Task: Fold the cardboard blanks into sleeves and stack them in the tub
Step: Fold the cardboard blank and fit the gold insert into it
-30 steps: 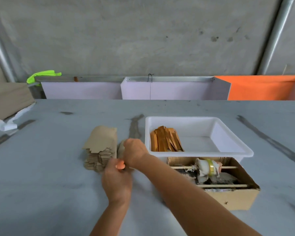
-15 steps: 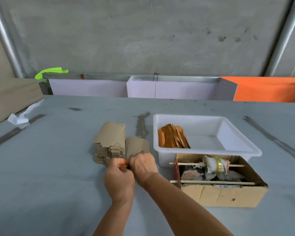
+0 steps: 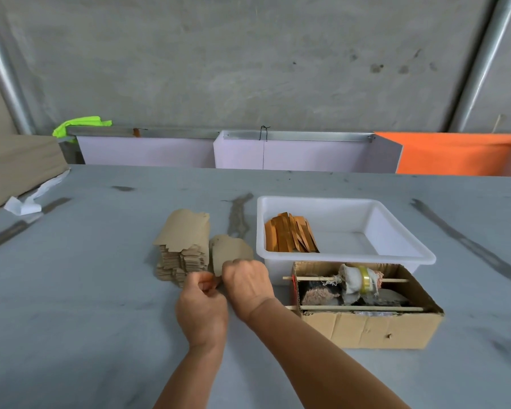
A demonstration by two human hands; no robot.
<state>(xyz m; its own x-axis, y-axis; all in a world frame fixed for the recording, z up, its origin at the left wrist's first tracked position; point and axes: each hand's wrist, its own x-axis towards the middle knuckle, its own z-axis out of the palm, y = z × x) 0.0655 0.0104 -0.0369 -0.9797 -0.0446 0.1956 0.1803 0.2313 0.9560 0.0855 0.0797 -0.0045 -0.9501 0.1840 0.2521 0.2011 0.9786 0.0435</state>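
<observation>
On the grey table [image 3: 86, 290], both hands, left hand [image 3: 201, 309] and right hand [image 3: 246, 286], pinch one cardboard blank [image 3: 230, 256] beside the blank stack [image 3: 182, 249] and white tub [image 3: 396, 255]; looks light and bendy, so grip the edges.

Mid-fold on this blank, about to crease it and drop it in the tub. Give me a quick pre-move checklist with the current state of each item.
1. Blank held by both hands: ok. The left hand and right hand both grip the near edge of the blank.
2. Fold finished: not ok. The blank shows as an open brown piece, not yet a sleeve.
3. Room in the tub: ok. The folded sleeves fill only its left end.
4. Path to the tub: ok. It sits right beside the right hand, nothing between.
5. Supply: ok. The stack of blanks stands just left of the hands.
6. Crease alignment: cannot tell, the hands hide it.
</observation>
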